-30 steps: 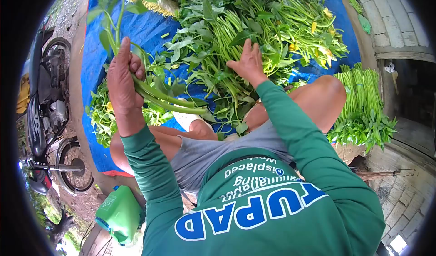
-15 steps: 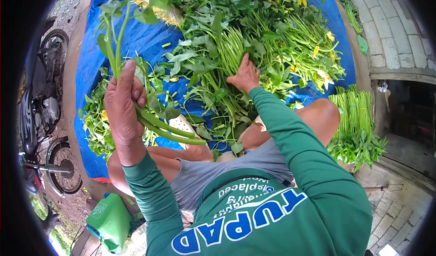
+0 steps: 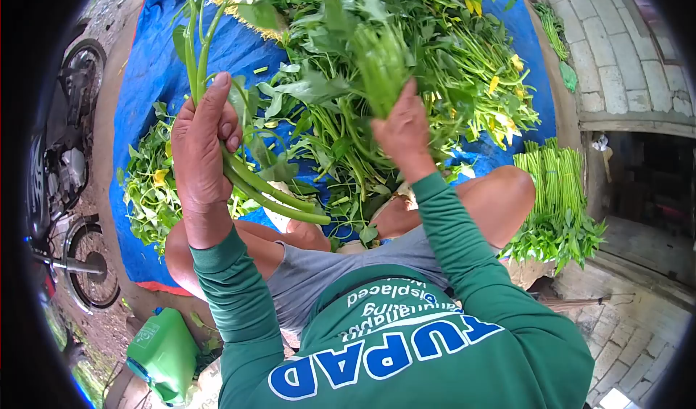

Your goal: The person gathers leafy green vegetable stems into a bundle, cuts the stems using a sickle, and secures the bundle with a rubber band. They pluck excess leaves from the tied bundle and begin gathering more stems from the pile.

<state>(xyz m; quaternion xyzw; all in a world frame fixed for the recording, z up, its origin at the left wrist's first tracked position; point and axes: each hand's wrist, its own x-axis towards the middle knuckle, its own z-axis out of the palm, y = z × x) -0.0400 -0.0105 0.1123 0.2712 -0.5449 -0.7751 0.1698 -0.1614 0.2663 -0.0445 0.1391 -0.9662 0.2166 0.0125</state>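
My left hand point(image 3: 205, 151) is closed around a few thick water spinach stalks point(image 3: 274, 201). Their leafy tops rise above the fist, while the cut ends stick out to the lower right. Over the heap, my right hand point(image 3: 407, 135) grips a bunch of water spinach point(image 3: 380, 64) by its stems. That bunch is smeared by motion. Beneath and beyond it spreads a large heap of water spinach point(image 3: 464, 75), with some yellow leaves mixed in.
A blue tarp point(image 3: 163, 43) lies under the greens. Leafy trimmings point(image 3: 148, 202) are at its left. Tidy water spinach bundles point(image 3: 551, 180) stand beside my right knee. A green plastic container point(image 3: 163, 354) is at lower left, near a motorcycle point(image 3: 69, 155).
My right hand has closed on the bunch in the heap and lifted it slightly, shifting a little toward me. My left hand keeps its stalks, nearly in place.
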